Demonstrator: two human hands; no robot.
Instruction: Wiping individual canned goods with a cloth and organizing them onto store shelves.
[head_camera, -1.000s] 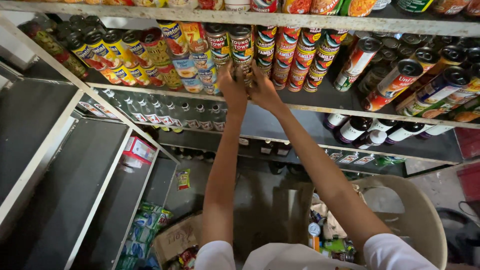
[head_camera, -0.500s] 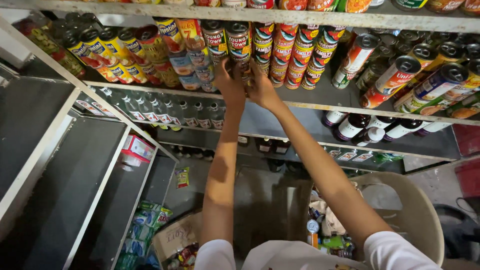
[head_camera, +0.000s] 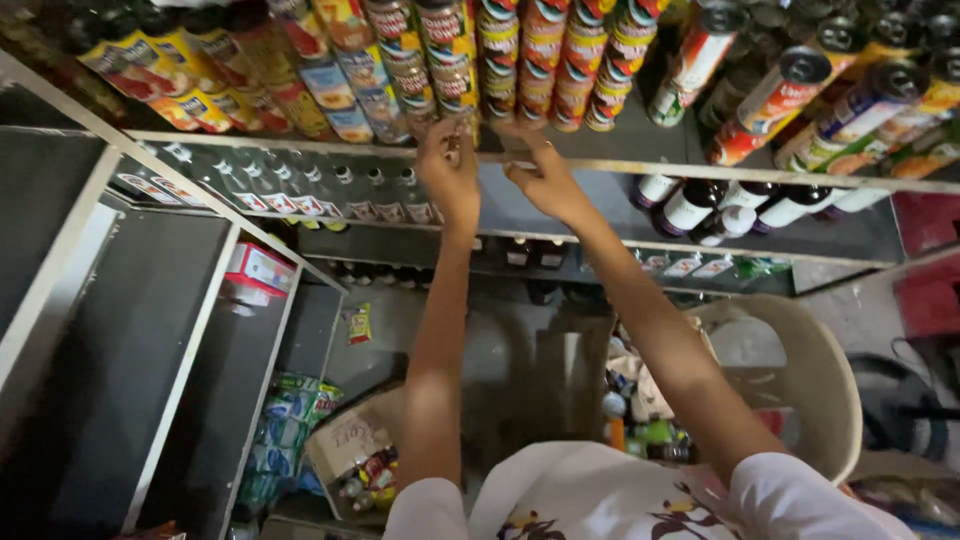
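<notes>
My left hand (head_camera: 450, 175) is raised to the front edge of a metal shelf (head_camera: 700, 172). Its fingers are closed around the bottom of a can with a red and yellow label (head_camera: 452, 70), which stands in a row of stacked cans. My right hand (head_camera: 540, 178) is just to its right, fingers spread. Its fingertips touch the shelf edge under the neighbouring stack of red cans (head_camera: 500, 60). Both arms stretch up from the bottom of the head view.
Yellow-labelled cans (head_camera: 190, 95) fill the shelf's left and larger cans (head_camera: 790, 90) lie at the right. Dark bottles (head_camera: 700, 205) sit on the shelf below. Grey shelving (head_camera: 150, 330) is at the left, a beige plastic chair (head_camera: 810, 380) at the right, and a cardboard box (head_camera: 350, 450) on the floor.
Both hands stay at the same stack of cans and have slid slightly down toward the shelf edge. The view has shifted a little.
</notes>
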